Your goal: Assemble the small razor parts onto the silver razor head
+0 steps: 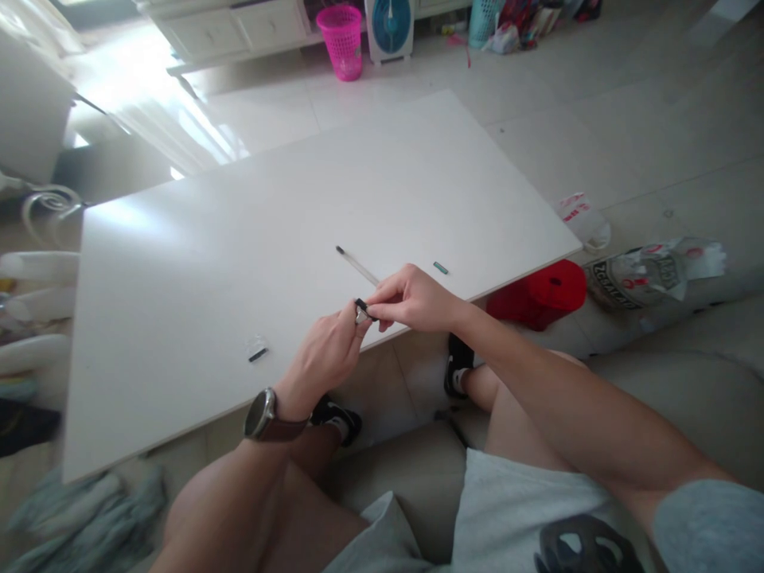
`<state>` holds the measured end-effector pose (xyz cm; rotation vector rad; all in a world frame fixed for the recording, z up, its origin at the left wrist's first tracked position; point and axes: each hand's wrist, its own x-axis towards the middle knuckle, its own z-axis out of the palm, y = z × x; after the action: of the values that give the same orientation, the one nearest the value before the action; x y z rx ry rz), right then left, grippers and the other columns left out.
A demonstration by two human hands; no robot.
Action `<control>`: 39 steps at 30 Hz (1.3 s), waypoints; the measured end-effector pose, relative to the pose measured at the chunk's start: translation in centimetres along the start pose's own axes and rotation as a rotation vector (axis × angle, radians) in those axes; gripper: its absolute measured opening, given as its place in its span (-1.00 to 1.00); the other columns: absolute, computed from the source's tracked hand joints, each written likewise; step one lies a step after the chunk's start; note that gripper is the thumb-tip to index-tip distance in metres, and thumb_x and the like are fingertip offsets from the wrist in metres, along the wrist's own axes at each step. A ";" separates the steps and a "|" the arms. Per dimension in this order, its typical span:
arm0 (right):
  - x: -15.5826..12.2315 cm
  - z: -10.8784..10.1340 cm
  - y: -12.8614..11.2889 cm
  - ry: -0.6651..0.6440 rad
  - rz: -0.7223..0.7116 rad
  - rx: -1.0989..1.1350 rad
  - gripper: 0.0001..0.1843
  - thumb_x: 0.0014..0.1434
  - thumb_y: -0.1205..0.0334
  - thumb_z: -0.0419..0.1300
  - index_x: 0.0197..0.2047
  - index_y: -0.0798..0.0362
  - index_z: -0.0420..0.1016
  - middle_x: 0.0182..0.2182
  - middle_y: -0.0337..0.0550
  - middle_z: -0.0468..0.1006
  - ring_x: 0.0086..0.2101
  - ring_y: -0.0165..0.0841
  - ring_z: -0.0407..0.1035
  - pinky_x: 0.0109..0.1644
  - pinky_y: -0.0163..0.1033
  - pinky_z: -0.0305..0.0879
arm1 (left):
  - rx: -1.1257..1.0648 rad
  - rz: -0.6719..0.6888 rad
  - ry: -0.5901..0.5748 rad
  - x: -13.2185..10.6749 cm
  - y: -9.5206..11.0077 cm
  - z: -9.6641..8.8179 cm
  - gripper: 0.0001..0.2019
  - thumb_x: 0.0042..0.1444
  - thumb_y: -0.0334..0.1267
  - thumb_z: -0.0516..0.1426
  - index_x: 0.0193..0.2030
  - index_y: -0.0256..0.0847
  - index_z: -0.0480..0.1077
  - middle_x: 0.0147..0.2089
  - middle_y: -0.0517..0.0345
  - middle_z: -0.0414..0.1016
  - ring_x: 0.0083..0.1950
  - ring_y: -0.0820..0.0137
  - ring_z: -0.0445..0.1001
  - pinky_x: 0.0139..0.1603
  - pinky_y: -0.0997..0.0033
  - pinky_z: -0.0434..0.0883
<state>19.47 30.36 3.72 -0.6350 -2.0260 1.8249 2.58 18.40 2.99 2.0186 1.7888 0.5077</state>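
Observation:
Above the near edge of the white table (pixel 227 263), my two hands meet at a small black and silver object (pixel 361 309). My left hand (pixel 325 350), with a watch on its wrist, is closed with thumb and fingertips on this object. From the other side, my right hand (pixel 415 301) pinches it between thumb and fingers. Its exact kind is too small and partly covered to make out. Just beyond the right fingers lies a thin pale stick with a black tip (pixel 356 265), its near end hidden by the hand.
A small green and dark strip (pixel 440 268) lies right of my right hand. Left of my left hand is a short black piece (pixel 259 355) by clear plastic. A red roll (pixel 555 286) sits below the table's right edge; a pink basket (pixel 341 44) stands beyond.

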 end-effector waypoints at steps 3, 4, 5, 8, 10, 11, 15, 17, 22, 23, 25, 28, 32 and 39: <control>0.0 0.2 0.0 0.012 0.008 -0.014 -0.78 0.15 0.32 0.25 -0.34 0.19 0.76 -0.52 -0.09 0.68 -0.47 -0.35 0.59 -0.41 -0.37 0.41 | -0.040 0.002 0.048 0.0 0.0 0.0 -0.76 0.50 -0.17 -0.09 -0.23 -0.15 0.21 -0.45 0.20 0.36 -0.46 0.36 0.30 -0.38 0.34 0.17; 0.0 0.2 0.0 0.015 0.011 -0.011 -0.78 0.16 0.32 0.25 -0.34 0.20 0.76 -0.52 -0.09 0.68 -0.47 -0.35 0.60 -0.41 -0.37 0.42 | -0.054 0.009 0.056 0.0 0.1 0.0 -0.76 0.49 -0.18 -0.08 -0.24 -0.14 0.20 -0.45 0.21 0.35 -0.47 0.37 0.29 -0.38 0.34 0.16; 0.0 0.2 0.0 0.018 0.012 -0.009 -0.78 0.15 0.32 0.25 -0.34 0.20 0.76 -0.52 -0.10 0.68 -0.47 -0.35 0.60 -0.41 -0.38 0.42 | -0.066 0.016 0.057 0.1 0.1 0.0 -0.77 0.49 -0.19 -0.08 -0.25 -0.14 0.19 -0.45 0.21 0.34 -0.47 0.37 0.27 -0.38 0.34 0.16; 0.1 0.1 -0.2 0.011 0.009 -0.003 -0.80 0.14 0.36 0.26 -0.36 0.20 0.75 -0.54 -0.12 0.67 -0.48 -0.37 0.60 -0.41 -0.40 0.40 | -0.089 0.031 0.063 0.2 0.1 -0.1 -0.78 0.46 -0.21 -0.05 -0.28 -0.12 0.16 -0.48 0.25 0.30 -0.50 0.39 0.21 -0.39 0.34 0.13; 0.2 0.0 -0.2 0.005 0.027 0.032 -0.81 0.13 0.38 0.27 -0.35 0.20 0.75 -0.54 -0.14 0.67 -0.47 -0.38 0.59 -0.40 -0.41 0.41 | -0.103 0.039 0.069 0.3 0.0 -0.2 -0.77 0.44 -0.21 -0.03 -0.30 -0.11 0.14 -0.50 0.27 0.27 -0.51 0.40 0.18 -0.40 0.34 0.11; 0.2 0.0 -0.2 0.004 0.038 0.058 -0.82 0.13 0.38 0.27 -0.34 0.20 0.75 -0.54 -0.14 0.68 -0.47 -0.39 0.59 -0.39 -0.40 0.43 | -0.112 0.042 0.070 0.4 0.1 -0.3 -0.77 0.43 -0.21 -0.02 -0.31 -0.11 0.13 -0.50 0.28 0.25 -0.52 0.40 0.17 -0.41 0.34 0.10; 0.4 0.1 -0.1 0.024 0.052 0.165 -0.83 0.14 0.36 0.29 -0.32 0.20 0.75 -0.51 -0.13 0.70 -0.48 -0.41 0.58 -0.37 -0.39 0.48 | -0.146 0.017 0.089 0.6 0.2 -0.6 -0.76 0.42 -0.19 -0.01 -0.33 -0.11 0.13 -0.52 0.31 0.23 -0.53 0.41 0.14 -0.42 0.34 0.09; 0.5 0.3 0.0 0.037 0.048 0.214 -0.84 0.14 0.35 0.30 -0.32 0.19 0.75 -0.50 -0.13 0.70 -0.49 -0.42 0.58 -0.37 -0.39 0.50 | -0.161 0.007 0.107 0.8 0.4 -0.7 -0.76 0.42 -0.18 0.00 -0.32 -0.12 0.15 -0.51 0.30 0.24 -0.52 0.42 0.14 -0.41 0.34 0.09; 0.8 0.3 0.0 0.063 0.055 0.268 -0.86 0.14 0.36 0.31 -0.33 0.20 0.74 -0.52 -0.15 0.69 -0.48 -0.43 0.57 -0.36 -0.39 0.52 | -0.195 -0.033 0.119 0.8 0.6 -0.8 -0.79 0.40 -0.18 0.03 -0.29 -0.14 0.18 -0.48 0.30 0.27 -0.50 0.44 0.16 -0.40 0.36 0.10; 0.8 0.3 0.0 0.071 0.056 0.268 -0.86 0.14 0.36 0.31 -0.33 0.20 0.73 -0.52 -0.15 0.69 -0.48 -0.44 0.56 -0.36 -0.39 0.52 | -0.203 -0.039 0.118 0.8 0.6 -0.8 -0.80 0.40 -0.19 0.04 -0.29 -0.14 0.17 -0.48 0.31 0.27 -0.50 0.44 0.15 -0.40 0.37 0.10; 0.8 0.3 0.0 0.082 0.057 0.268 -0.87 0.14 0.36 0.32 -0.34 0.21 0.72 -0.53 -0.16 0.68 -0.48 -0.44 0.56 -0.36 -0.39 0.52 | -0.219 -0.045 0.116 0.7 0.6 -0.7 -0.80 0.39 -0.22 0.05 -0.28 -0.12 0.14 -0.48 0.32 0.26 -0.50 0.45 0.14 -0.41 0.38 0.10; 0.9 0.3 -0.1 0.094 0.059 0.272 -0.87 0.14 0.36 0.31 -0.35 0.21 0.71 -0.52 -0.16 0.68 -0.48 -0.44 0.57 -0.36 -0.39 0.52 | -0.238 -0.050 0.118 0.7 0.5 -0.7 -0.80 0.38 -0.27 0.05 -0.28 -0.11 0.10 -0.49 0.35 0.24 -0.50 0.46 0.13 -0.42 0.39 0.09; 0.9 0.4 -0.2 0.101 0.049 0.271 -0.85 0.16 0.34 0.30 -0.37 0.20 0.70 -0.53 -0.18 0.66 -0.50 -0.45 0.56 -0.39 -0.41 0.49 | -0.261 -0.049 0.139 0.8 0.5 -0.7 -0.82 0.39 -0.31 0.00 -0.28 -0.10 0.09 -0.47 0.34 0.24 -0.49 0.45 0.14 -0.42 0.38 0.09; 0.9 0.5 0.0 0.114 0.054 0.269 -0.85 0.18 0.33 0.29 -0.36 0.21 0.69 -0.52 -0.20 0.64 -0.49 -0.47 0.54 -0.37 -0.41 0.49 | -0.294 -0.082 0.131 0.8 0.5 -0.6 -0.89 0.38 -0.32 -0.01 -0.18 -0.09 0.08 -0.44 0.35 0.24 -0.48 0.43 0.19 -0.41 0.38 0.14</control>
<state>18.41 30.45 3.66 -0.7013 -1.6679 1.9975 2.78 19.16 3.74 1.7404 1.7441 0.8407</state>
